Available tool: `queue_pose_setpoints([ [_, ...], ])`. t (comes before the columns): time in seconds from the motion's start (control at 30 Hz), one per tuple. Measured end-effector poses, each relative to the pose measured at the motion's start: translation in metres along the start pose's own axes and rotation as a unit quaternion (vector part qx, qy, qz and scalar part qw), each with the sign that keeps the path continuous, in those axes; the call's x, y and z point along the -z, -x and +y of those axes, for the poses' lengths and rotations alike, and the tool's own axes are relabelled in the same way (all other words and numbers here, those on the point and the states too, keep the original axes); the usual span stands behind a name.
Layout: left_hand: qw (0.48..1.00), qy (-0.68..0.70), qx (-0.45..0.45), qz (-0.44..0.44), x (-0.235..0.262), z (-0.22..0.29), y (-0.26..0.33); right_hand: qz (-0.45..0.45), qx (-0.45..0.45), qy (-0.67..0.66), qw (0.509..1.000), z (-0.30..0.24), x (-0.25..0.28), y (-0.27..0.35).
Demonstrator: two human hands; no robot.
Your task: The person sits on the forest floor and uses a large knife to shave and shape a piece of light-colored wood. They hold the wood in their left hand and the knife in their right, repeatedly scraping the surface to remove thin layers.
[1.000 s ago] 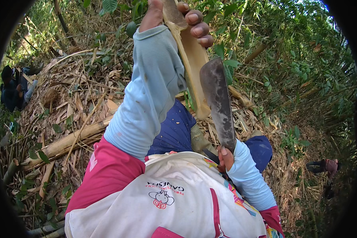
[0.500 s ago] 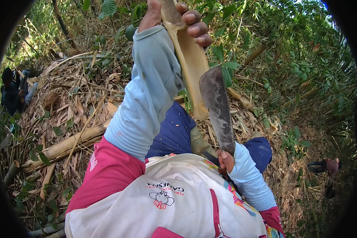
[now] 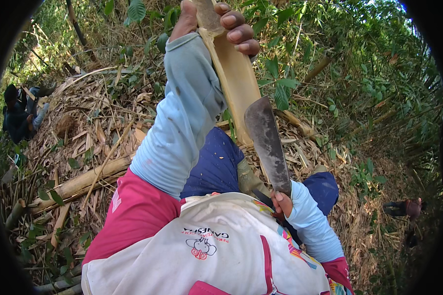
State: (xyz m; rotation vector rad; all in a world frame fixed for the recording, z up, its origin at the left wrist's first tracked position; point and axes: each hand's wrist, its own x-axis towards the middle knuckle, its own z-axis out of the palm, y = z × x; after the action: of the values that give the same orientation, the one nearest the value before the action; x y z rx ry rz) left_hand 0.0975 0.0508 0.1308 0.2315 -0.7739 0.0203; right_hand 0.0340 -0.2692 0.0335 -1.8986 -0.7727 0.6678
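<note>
My left hand point(image 3: 214, 27) is raised at the top and wrapped round a split piece of bamboo point(image 3: 238, 73), its pale hollow inner face showing. The piece slants down toward my lap. My right hand point(image 3: 282, 202), low by my waist, is closed on the grip of a machete point(image 3: 267, 140), which the fingers hide. The dark, blotched blade points up, its broad tip overlapping the lower right edge of the bamboo; whether it touches there I cannot tell.
Dry bamboo leaves and husks point(image 3: 91, 132) cover the ground. A bamboo pole point(image 3: 83, 183) lies at the left. Green foliage point(image 3: 369, 73) stands on the right. One person point(image 3: 19, 115) sits far left, another point(image 3: 408, 207) is far right. My knees in blue trousers point(image 3: 214, 162) are below the bamboo.
The machete's tip has shifted slightly down and left, along the bamboo's lower part. My left hand and the bamboo have moved slightly up and left.
</note>
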Motion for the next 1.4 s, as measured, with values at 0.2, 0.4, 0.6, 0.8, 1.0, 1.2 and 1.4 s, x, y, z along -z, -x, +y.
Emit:
queue_pose_setpoints([
  [0.2,0.997,0.047,-0.027,0.047,0.004,0.003,-0.002,-0.015,-0.038,-0.045,0.998,0.006,0.004,0.006],
  [0.4,0.996,0.014,-0.053,0.066,0.006,0.020,-0.001,0.134,-0.017,-0.162,0.978,0.027,0.007,0.018],
  [0.6,0.990,-0.013,-0.104,0.093,-0.006,0.012,0.003,0.293,0.113,-0.169,0.934,0.022,-0.001,-0.015],
  [0.8,0.971,-0.060,-0.191,0.132,-0.020,-0.003,0.012,0.300,0.124,-0.247,0.913,-0.015,-0.002,-0.049],
  [1.0,0.957,-0.085,-0.236,0.148,-0.022,-0.012,0.021,0.270,0.132,-0.312,0.901,-0.048,-0.005,-0.072],
  [1.2,0.922,-0.134,-0.299,0.208,-0.032,-0.034,0.032,0.249,0.165,-0.355,0.886,-0.064,-0.004,-0.090],
  [1.4,0.878,-0.200,-0.327,0.285,-0.027,-0.057,0.047,0.283,0.194,-0.339,0.876,-0.069,0.019,-0.095],
])
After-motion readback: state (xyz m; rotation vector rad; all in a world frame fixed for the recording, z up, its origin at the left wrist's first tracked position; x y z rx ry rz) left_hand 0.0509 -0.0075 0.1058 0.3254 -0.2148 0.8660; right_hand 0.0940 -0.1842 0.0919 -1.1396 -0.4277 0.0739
